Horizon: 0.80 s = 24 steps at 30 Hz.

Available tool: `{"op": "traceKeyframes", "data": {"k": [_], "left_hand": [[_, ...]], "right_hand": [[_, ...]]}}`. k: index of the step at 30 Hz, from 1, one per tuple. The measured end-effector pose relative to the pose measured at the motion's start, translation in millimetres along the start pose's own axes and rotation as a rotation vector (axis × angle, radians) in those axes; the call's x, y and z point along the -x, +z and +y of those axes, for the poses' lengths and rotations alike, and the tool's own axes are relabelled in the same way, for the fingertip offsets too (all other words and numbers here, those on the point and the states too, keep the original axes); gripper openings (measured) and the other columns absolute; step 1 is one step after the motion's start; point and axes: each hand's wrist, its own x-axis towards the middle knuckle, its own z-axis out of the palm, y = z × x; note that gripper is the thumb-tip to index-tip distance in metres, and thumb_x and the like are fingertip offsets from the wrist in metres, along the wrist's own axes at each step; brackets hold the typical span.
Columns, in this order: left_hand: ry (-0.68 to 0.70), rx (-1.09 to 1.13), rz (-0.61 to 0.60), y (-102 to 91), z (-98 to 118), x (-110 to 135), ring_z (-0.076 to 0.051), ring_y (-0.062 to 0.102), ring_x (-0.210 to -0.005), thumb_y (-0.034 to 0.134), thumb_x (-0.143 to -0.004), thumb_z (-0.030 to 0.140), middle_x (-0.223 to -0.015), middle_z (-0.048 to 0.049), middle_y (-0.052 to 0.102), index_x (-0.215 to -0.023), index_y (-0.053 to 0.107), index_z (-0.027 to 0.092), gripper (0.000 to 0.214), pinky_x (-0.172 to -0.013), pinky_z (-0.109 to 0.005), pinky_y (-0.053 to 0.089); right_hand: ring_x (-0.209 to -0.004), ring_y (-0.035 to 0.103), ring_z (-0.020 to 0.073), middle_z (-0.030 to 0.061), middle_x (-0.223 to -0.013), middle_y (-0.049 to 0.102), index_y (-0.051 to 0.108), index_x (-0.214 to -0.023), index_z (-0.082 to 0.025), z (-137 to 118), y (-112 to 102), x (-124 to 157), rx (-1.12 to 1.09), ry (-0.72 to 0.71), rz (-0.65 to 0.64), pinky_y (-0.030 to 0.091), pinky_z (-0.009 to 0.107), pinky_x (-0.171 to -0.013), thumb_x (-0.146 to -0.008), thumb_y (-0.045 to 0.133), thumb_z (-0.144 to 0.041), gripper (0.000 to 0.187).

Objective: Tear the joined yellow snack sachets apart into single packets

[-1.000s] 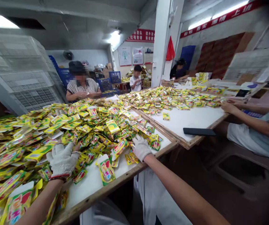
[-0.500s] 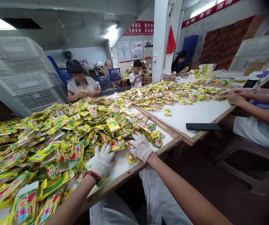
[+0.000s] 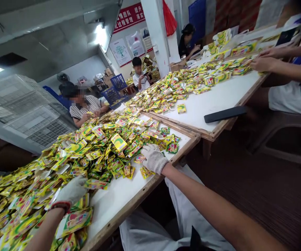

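Left hand [image 3: 73,191], in a pale knit glove, is over the left part of the heap — half a second ago it was just beside the right hand at the near edge of the table [image 3: 116,193]. Now the two are well apart. Its fingers bend slightly toward a green-and-yellow packet [image 3: 96,184] just beside the fingertips; whether they grip anything, I cannot tell. A larger packet [image 3: 74,221] lies just below the red-banded wrist.

Right hand [image 3: 153,158], gloved too, stays where it was, palm down by the near edge of the heap. Fingers loosely bent, tips among the packets [image 3: 103,153]; I cannot tell if they close on one. Small gold sachets [image 3: 145,172] lie just beside its palm, as before.

Packets: still heaped across the left and back of the table. Between the hands a white strip shows — a second ago a large packet lay on it.

Across the heap, a person in a striped shirt [image 3: 89,106] still handles something small and yellow. On the adjoining table [image 3: 200,103], the lone yellow packet [image 3: 181,108] and black slab [image 3: 225,114] keep their places.
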Motion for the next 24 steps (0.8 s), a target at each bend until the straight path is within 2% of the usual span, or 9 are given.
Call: {"op": "traceKeyframes", "data": {"k": [2,5,7,9,12,15,19,21,24], "left_hand": [[-0.009,0.041,0.009,-28.8,20,-19,-0.011,0.058,-0.085,0.035,-0.076,0.037,-0.1,-0.0064,0.065,-0.101,0.065,0.018,0.043,-0.081,-0.024,0.047],[0.04,0.097,0.124,-54.0,72,-57,-0.014,0.053,-0.101,0.025,-0.079,0.056,-0.118,-0.0061,0.056,-0.12,0.051,0.022,0.06,-0.092,-0.028,0.045],[0.138,0.138,0.158,-57.4,113,-82,-0.013,0.047,-0.117,0.032,-0.075,0.062,-0.129,-0.0034,0.047,-0.131,0.039,0.027,0.066,-0.103,-0.025,0.04],[0.217,0.156,0.144,-52.7,147,-103,-0.013,0.043,-0.123,0.044,-0.069,0.062,-0.136,-0.0037,0.04,-0.133,0.036,0.028,0.073,-0.105,-0.022,0.039],[0.237,0.144,0.088,-39.4,165,-117,-0.018,0.047,-0.118,0.053,-0.064,0.059,-0.135,-0.0072,0.039,-0.127,0.045,0.027,0.071,-0.097,-0.026,0.044],[0.218,0.13,0.078,-27.6,136,-109,-0.015,0.049,-0.114,0.044,-0.072,0.05,-0.13,-0.0057,0.043,-0.125,0.046,0.028,0.058,-0.097,-0.025,0.044],[0.16,0.107,0.083,-12.0,57,-72,-0.013,0.043,-0.123,0.04,-0.073,0.031,-0.134,-0.0021,0.04,-0.128,0.044,0.03,0.054,-0.106,-0.023,0.039],[0.049,0.075,0.057,-2.8,15,-48,-0.014,0.047,-0.119,0.036,-0.075,0.031,-0.131,-0.0037,0.044,-0.13,0.041,0.03,0.055,-0.104,-0.028,0.041],[-0.226,-0.036,0.072,5.6,-30,-22,-0.026,0.047,-0.119,0.035,-0.075,0.047,-0.129,-0.0095,0.045,-0.133,0.038,0.03,0.06,-0.101,-0.046,0.042]], "right_hand": [[-0.13,0.03,0.0286,0.0125,-0.135,0.04,0.048,-0.126,-0.018,1,2,1,0.0,0.057,0.002,0.022,0.052,-0.109,-0.08,0.043,-0.043,0.053],[-0.126,0.034,0.0311,0.0144,-0.135,0.04,0.05,-0.125,-0.02,3,5,3,0.006,0.031,-0.033,0.026,0.056,-0.104,-0.077,0.044,-0.053,0.058],[-0.122,0.04,0.0274,0.0092,-0.129,0.047,0.056,-0.116,-0.025,3,4,4,0.005,-0.073,-0.079,0.029,0.053,-0.104,-0.074,0.047,-0.058,0.055],[-0.115,0.047,0.0226,0.0056,-0.117,0.056,0.059,-0.11,-0.026,5,3,5,-0.008,-0.211,-0.123,0.031,0.048,-0.104,-0.074,0.046,-0.06,0.051],[-0.105,0.052,0.0186,0.0064,-0.106,0.06,0.061,-0.109,-0.022,6,3,4,-0.053,-0.328,-0.104,0.034,0.042,-0.103,-0.077,0.045,-0.06,0.053],[-0.114,0.048,0.0188,0.0082,-0.12,0.056,0.058,-0.118,-0.021,7,5,4,-0.103,-0.281,0.064,0.034,0.038,-0.104,-0.078,0.046,-0.055,0.053],[-0.13,0.035,0.022,0.0073,-0.139,0.042,0.05,-0.129,-0.026,11,5,-2,-0.084,-0.031,0.252,0.021,0.043,-0.115,-0.082,0.046,-0.044,0.051],[-0.134,0.029,0.0246,0.0052,-0.145,0.034,0.044,-0.133,-0.029,17,0,-15,-0.036,0.055,0.266,0.015,0.046,-0.117,-0.081,0.046,-0.04,0.054],[-0.138,0.022,0.0311,0.0046,-0.152,0.019,0.032,-0.14,-0.031,28,-12,-51,0.071,0.113,0.194,0.014,0.052,-0.116,-0.075,0.054,-0.036,0.069]]}}
